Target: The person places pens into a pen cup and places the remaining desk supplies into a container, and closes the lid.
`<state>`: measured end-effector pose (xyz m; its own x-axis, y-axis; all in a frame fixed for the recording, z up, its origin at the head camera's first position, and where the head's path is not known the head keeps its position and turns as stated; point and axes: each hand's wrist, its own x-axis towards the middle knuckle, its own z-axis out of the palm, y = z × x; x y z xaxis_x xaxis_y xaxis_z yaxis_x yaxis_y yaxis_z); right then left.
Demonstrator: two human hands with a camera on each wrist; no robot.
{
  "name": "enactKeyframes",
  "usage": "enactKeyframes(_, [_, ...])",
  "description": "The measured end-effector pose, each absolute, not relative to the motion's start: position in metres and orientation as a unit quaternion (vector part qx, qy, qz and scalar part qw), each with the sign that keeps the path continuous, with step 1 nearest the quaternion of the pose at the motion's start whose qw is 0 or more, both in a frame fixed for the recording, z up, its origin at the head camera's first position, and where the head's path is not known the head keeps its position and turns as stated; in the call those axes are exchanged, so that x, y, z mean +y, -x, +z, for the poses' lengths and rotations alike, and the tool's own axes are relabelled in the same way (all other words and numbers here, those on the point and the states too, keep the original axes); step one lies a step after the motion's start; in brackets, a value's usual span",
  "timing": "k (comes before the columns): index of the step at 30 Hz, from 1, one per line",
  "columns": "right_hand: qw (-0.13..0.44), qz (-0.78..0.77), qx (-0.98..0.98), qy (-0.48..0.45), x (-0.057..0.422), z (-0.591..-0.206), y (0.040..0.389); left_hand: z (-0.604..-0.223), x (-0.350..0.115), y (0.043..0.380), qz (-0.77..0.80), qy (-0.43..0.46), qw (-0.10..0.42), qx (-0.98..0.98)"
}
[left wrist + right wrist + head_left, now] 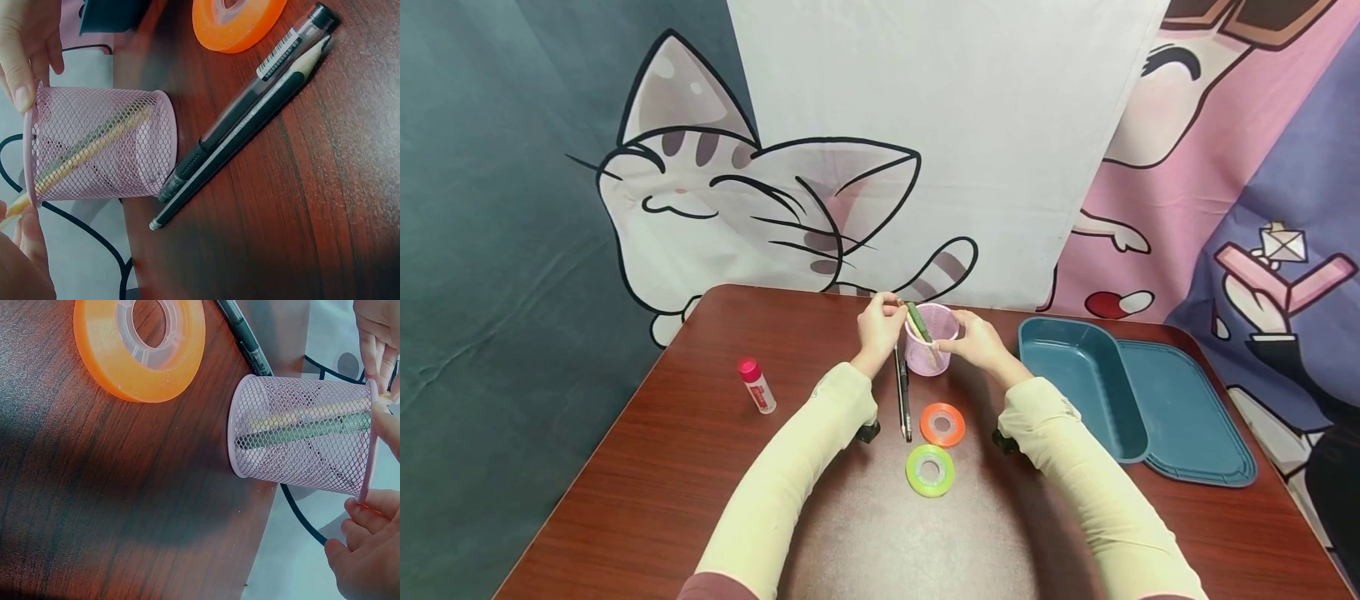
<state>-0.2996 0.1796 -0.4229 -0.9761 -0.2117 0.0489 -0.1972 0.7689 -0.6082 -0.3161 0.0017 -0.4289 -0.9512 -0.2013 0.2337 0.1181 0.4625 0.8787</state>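
A pink mesh pen holder (927,358) stands upright near the table's far edge. My right hand (981,342) grips its rim from the right, thumb and fingers at the top edge (369,544). At the opposite rim, my left hand (878,333) pinches the upper end of a yellow pencil (94,153), which slants down inside the holder. A dark green pen (917,321) leans in the holder beside the pencil. Just left of the holder, a black pen (250,94) and a dark pencil (250,128) lie side by side on the table.
An orange tape roll (942,425) and a green tape roll (930,471) lie in front of the holder. A red-capped glue stick (757,386) is at the left. To the right are a teal box (1082,383) and its flat lid (1195,417).
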Motion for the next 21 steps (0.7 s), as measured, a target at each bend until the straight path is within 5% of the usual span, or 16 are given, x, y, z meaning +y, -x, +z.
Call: enactKeyframes(21, [0.020,-0.319,0.942,0.104,0.179,-0.422,0.299,-0.459,-0.013,0.315,-0.486,-0.021,0.109,-0.867])
